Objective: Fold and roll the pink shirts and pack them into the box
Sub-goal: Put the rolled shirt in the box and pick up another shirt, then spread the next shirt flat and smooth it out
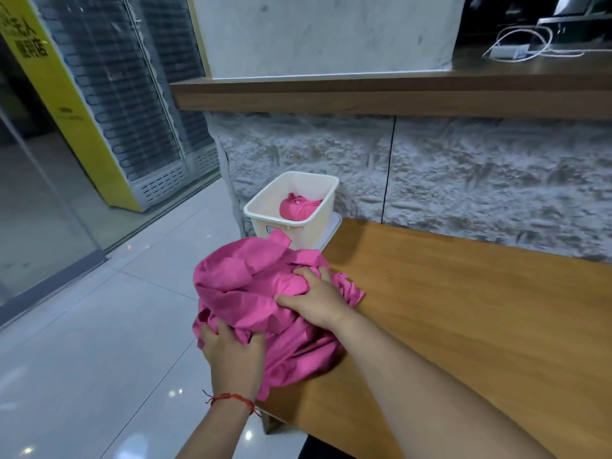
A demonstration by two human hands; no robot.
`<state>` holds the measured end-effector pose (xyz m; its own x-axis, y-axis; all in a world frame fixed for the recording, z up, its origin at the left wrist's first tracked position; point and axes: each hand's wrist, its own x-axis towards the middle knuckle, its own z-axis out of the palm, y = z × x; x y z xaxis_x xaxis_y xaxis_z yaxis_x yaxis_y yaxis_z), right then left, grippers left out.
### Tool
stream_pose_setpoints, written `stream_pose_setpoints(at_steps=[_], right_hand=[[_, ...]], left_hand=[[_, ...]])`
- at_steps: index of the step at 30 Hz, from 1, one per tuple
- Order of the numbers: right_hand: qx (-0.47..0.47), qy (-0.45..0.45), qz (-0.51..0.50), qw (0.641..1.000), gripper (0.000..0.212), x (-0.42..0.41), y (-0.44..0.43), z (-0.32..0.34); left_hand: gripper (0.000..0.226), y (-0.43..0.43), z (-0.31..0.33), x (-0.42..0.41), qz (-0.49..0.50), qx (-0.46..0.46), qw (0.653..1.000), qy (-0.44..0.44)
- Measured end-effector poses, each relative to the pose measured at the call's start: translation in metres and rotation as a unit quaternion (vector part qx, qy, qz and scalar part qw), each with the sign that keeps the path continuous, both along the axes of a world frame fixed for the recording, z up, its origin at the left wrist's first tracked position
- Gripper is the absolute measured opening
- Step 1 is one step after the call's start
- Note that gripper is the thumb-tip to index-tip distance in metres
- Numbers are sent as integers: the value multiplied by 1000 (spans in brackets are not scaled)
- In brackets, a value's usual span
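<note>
A crumpled heap of pink shirts lies at the left end of the wooden table, partly hanging over its edge. My left hand grips the near side of the heap from below. My right hand presses down on the top of the heap with its fingers bunched in the fabric. Behind the heap, at the table's far left corner, stands a white plastic box. One rolled pink shirt lies inside it.
A rough grey stone wall runs behind the table, with a wooden shelf above it carrying a white charger and cable. Left of the table is a tiled floor, glass doors and a yellow-framed cooler.
</note>
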<state>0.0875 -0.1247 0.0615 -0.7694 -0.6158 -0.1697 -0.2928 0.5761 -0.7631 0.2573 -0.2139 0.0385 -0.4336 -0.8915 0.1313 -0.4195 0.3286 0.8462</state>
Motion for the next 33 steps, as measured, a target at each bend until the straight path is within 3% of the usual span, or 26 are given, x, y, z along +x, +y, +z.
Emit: stream_pose_setpoints(at_steps=[7,13,17,20,25,28,32,33], right_hand=[[-12,-1,32,999,98,-15,-7,-2],[-13,27,44,999,99,-15,-1,-1],[-17,70,20,997,90,-11,9,2],[-17,136,-13,991,75,-9,20,10],[-32,173,4,984,59,2,45,38],[-73,178,39,980,68,11,61,62],[-121,157,59,978,116,18,80,93],[-145,152,70,975,114,18,85,100]], left_hand=[[74,14,-5,-12,9,35,999,-37],[64,2,15,2,-60,35,996,-55],[82,-7,50,20,-62,-71,995,-43],[62,-7,73,17,-55,-95,994,-7],[54,-7,104,-11,-43,-62,997,27],[36,-1,115,-32,-100,-68,991,55],[22,45,146,-61,-240,-72,960,128],[18,59,154,-67,-282,-66,946,144]])
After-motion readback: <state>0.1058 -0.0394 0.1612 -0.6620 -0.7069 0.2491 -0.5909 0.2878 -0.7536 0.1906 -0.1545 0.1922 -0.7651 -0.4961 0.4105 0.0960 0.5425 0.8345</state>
